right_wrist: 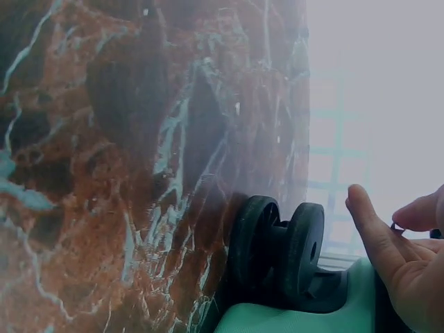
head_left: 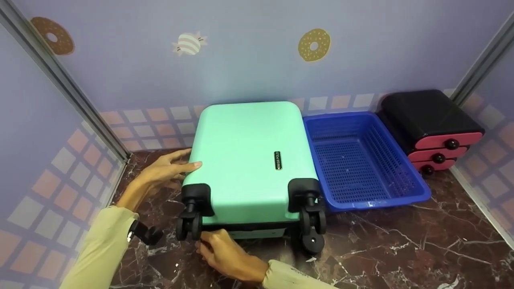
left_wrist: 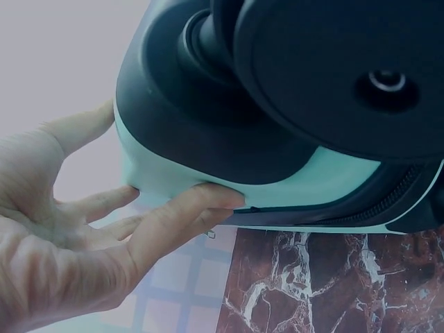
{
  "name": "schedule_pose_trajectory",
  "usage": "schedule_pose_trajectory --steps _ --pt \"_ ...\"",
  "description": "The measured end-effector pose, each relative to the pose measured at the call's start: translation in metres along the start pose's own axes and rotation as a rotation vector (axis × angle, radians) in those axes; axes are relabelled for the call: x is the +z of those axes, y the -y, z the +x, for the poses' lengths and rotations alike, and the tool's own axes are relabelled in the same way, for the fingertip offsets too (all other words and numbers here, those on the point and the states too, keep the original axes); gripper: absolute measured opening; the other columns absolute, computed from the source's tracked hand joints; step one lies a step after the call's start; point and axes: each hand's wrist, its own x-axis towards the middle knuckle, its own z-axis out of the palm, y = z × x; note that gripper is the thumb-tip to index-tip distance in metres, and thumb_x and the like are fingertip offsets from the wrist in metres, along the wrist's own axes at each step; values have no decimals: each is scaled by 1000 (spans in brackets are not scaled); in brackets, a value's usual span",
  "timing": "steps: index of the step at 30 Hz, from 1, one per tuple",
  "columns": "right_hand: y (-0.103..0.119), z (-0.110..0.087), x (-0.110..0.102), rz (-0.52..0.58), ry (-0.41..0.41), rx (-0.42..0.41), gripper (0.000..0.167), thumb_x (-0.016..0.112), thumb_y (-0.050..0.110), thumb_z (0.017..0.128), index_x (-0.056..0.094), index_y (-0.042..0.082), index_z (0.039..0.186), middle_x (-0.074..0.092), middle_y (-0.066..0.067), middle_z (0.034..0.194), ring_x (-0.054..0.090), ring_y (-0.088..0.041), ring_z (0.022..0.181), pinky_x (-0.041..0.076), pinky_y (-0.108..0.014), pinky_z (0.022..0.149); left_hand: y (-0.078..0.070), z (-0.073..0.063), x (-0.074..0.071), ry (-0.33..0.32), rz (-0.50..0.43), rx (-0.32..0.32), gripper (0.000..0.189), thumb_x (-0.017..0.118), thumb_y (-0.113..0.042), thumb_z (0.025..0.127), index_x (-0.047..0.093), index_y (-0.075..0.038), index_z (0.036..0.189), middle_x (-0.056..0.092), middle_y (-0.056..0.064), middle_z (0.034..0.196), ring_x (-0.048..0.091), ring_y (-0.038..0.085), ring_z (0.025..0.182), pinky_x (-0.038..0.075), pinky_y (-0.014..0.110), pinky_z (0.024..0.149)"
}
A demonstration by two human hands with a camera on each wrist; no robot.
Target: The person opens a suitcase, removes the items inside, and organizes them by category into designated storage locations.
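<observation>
Mint suitcase (head_left: 249,148): lying flat on the bench (head_left: 373,249), wheeled end toward my head camera; I have it directly right of the left fingers and beyond the right ones.
Left hand (head_left: 166,170): fingers spread fairly wide, touching the shell; thumb on the top face, the others along the side.
Right hand (head_left: 223,255): at the near end, low; my right wrist view shows thumb and forefinger narrowed to a pinch on a small dark tab (right_wrist: 395,227), which I cannot identify.
Dark seam (head_left: 251,226): runs across the near end, just above the right fingers.
Near-left wheel (head_left: 189,224): just beside the right fingertips, on their left.
Blue basket (head_left: 379,204): across the suitcase from the left fingers, close against its far side.
Black drawer box (head_left: 433,114): past the basket, well apart from both hands; pink fronts, round black knobs.
</observation>
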Motion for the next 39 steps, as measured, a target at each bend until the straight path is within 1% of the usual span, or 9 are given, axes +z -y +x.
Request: schedule_pose_trajectory --steps 9,12,18,24,28,32,33,35,39 --pt "-1 0 6 18 -33 -5 26 55 -11 98 73 -3 114 76 -10 84 53 14 61 46 -4 49 0 0 2 -17 38 -12 98 71 -45 99 11 -15 170 29 29 167 55 50 135 61 45 97" --pt "0 0 11 15 -60 -8 20 57 -9 98 73 -2 110 75 -7 83 53 14 63 47 -3 53 2 0 2 -12 47 -6 98 71 -45 100 10 -15 170 28 32 166 48 53 140 57 51 103" --pt "-3 0 13 -70 -129 -66 17 60 -6 100 72 1 111 75 -5 87 55 9 68 46 -1 59 0 1 6 -10 13 6 97 70 -43 100 9 -14 170 25 35 166 39 58 144 58 51 102" --pt "-7 -7 3 -66 -52 -49 23 58 -6 101 70 3 119 74 -7 94 55 8 69 47 -2 57 -5 -2 16 -49 53 20 93 66 -43 103 10 -9 169 30 34 164 50 53 139 61 48 98" --pt "-10 -18 -11 -12 27 38 29 59 -3 103 66 -6 130 77 -14 107 67 3 80 50 -3 61 -13 -9 33 -201 203 165 81 66 -30 104 23 -3 166 39 33 160 55 50 133 60 50 98" --pt "-16 -45 -35 -20 14 61 35 61 2 104 61 -12 136 75 -18 120 75 -12 103 57 -9 79 -26 -15 70 -360 390 448 65 68 -7 98 43 0 157 47 25 157 51 44 140 45 56 116" --pt "-18 -53 -43 -32 2 56 33 62 3 103 63 -11 134 75 -18 120 75 -15 104 58 -13 82 -30 -17 82 -350 445 515 63 68 -3 97 45 -1 155 47 23 158 48 42 142 41 56 119" --pt "-21 -71 -63 -60 -29 51 28 63 4 103 67 -8 128 76 -17 119 75 -20 106 60 -21 91 -39 -21 109 -262 549 628 63 68 -2 95 48 -5 155 45 18 161 43 38 148 35 56 124" --pt "-27 -105 -107 -72 -35 145 21 63 11 105 72 0 121 76 -11 116 74 -19 103 62 -31 92 -56 -27 159 35 789 768 74 75 -8 91 46 -18 159 37 11 167 34 37 154 29 57 126"
